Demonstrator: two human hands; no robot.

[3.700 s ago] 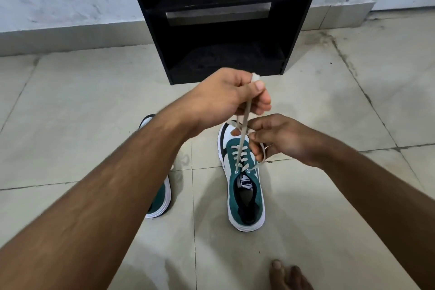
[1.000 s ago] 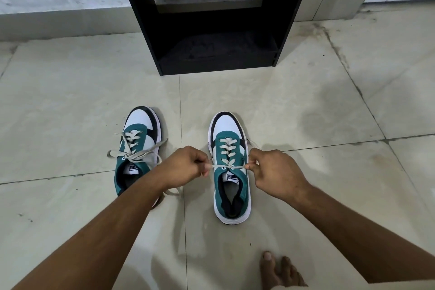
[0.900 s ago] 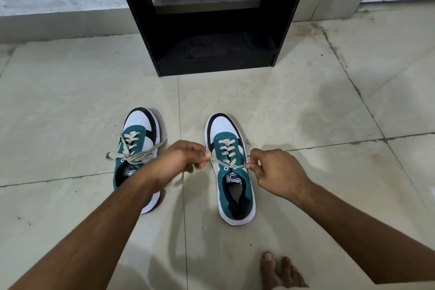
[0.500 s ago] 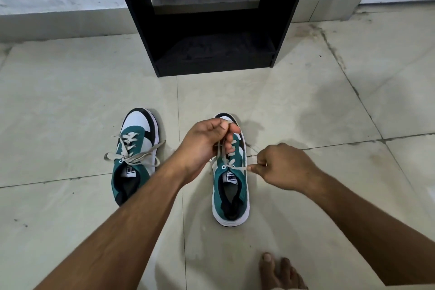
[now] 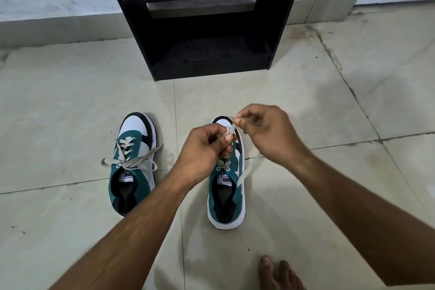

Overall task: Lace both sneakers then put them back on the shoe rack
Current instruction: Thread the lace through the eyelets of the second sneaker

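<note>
Half a second before, my left hand [image 5: 202, 150] was up over the toe of the right sneaker [image 5: 227, 186] and my right hand [image 5: 268, 134] was low beside it, pulling the lace [image 5: 231, 128] out to the side. Now my right hand had gone up and forward, over the toe, and my left hand had come close to it. The two hands were almost touching. The sneakers had not moved.

I counted two sneakers, green and white with black. I counted one black shoe rack [image 5: 204, 19], two hands, and one bare foot [image 5: 280, 273] at the bottom edge.

Both sneakers stood on the tiled floor [image 5: 70, 101], toes pointing at the shoe rack, well apart from it. The left sneaker [image 5: 133, 167] was laced, and its lace ends lay loose across it. The right sneaker sat just under my hands.

Both arms reached forward and down. My left hand was curled, with thumb and fingers pinching the lace above the right sneaker. My right hand was curled too, with its fingertips pinching the top end of that same lace. Another loose bit of lace [image 5: 249, 169] hung down the right side of that sneaker to the floor.
</note>
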